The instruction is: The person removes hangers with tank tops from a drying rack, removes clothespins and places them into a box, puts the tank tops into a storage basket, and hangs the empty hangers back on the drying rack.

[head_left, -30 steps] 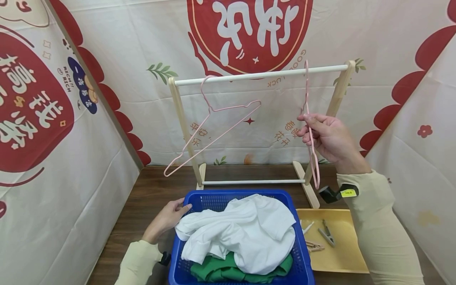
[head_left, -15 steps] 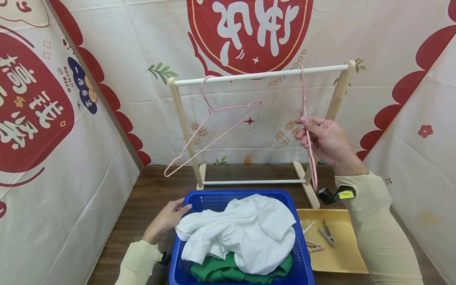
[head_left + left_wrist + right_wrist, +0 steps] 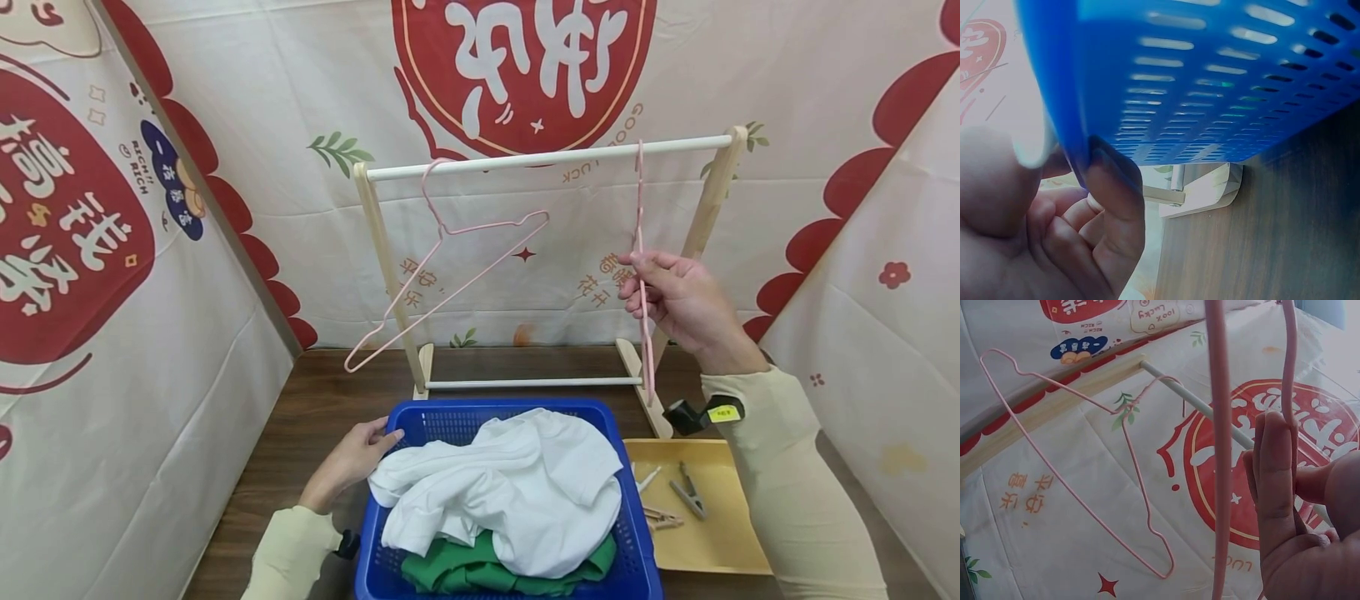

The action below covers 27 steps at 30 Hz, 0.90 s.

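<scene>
My right hand (image 3: 686, 304) pinches a pink clothes hanger (image 3: 649, 367) between thumb and fingers, partway down one arm. That hanger is seen nearly edge-on, its hook at the white top rod (image 3: 540, 158) of a small wooden rack, towards the right end. In the right wrist view its pink wire (image 3: 1219, 456) runs close to the camera. A second pink hanger (image 3: 441, 233) hangs from the rod's left part. My left hand (image 3: 356, 458) grips the blue basket's rim (image 3: 498, 406) at the far left corner. White cloth (image 3: 517, 492) lies in the basket over green cloth (image 3: 450, 571).
Right of the basket, a yellow tray (image 3: 720, 542) holds several clothes pegs, among them a grey peg (image 3: 688, 496); my right forearm passes over its edge. The rack's wooden feet (image 3: 423, 367) stand behind the basket on the dark table. Printed cloth walls enclose the sides and back.
My right hand has moved slightly left and down, bringing the hanger with it, and its hook is lower at the rod. The left hand and basket have stayed put.
</scene>
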### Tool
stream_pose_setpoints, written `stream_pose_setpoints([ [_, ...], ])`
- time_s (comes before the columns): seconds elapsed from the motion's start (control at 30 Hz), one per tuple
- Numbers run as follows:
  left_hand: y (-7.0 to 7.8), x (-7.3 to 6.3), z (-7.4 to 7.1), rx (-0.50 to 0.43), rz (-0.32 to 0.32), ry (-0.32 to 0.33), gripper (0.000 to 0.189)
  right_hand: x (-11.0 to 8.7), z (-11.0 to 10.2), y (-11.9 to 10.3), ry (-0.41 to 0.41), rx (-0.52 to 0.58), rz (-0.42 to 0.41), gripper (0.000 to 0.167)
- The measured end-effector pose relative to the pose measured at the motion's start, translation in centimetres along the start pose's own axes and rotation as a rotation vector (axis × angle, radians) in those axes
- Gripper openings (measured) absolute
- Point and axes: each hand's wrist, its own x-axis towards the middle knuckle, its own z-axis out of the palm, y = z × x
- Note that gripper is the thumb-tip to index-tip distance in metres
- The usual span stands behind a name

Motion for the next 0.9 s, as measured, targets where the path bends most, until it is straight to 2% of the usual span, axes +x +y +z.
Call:
stream_pose_setpoints([
  [0.3,0.10,0.02,-0.12,0.003,-0.012,0.003,0.054,0.00,-0.02,0.15,0.017,-0.050,-0.004,0.022],
  [0.9,0.24,-0.16,0.10,0.020,0.001,0.015,0.054,0.02,0.23,0.48,-0.104,-0.028,-0.019,0.020],
])
